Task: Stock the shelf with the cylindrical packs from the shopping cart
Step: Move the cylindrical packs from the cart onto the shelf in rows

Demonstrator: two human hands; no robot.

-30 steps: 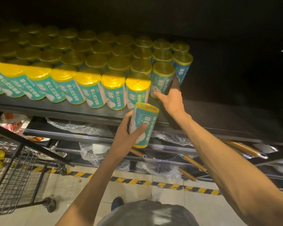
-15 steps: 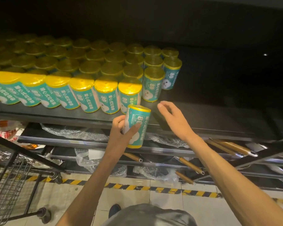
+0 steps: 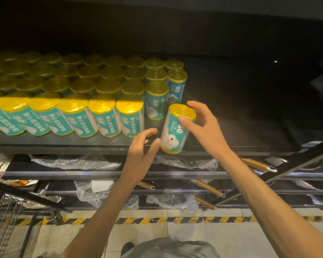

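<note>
Right hand (image 3: 203,131) gripping the teal pack (image 3: 175,131) by its yellow cap, standing it at the shelf (image 3: 231,127) front edge, left hand (image 3: 141,146) slack at its eight o'clock, rows (image 3: 78,94) filling at nine, bare shelf waiting at three.

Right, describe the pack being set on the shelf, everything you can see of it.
The pack is a teal cylinder with a shiny yellow top, white "80" print and a white cartoon animal, seemingly wrapped in glossy film. It stands tilted at the shelf's front edge, just right of the front row. The right hand grips its top between thumb and fingers; the left hand is beside its lower part, its thumb about touching.
</note>
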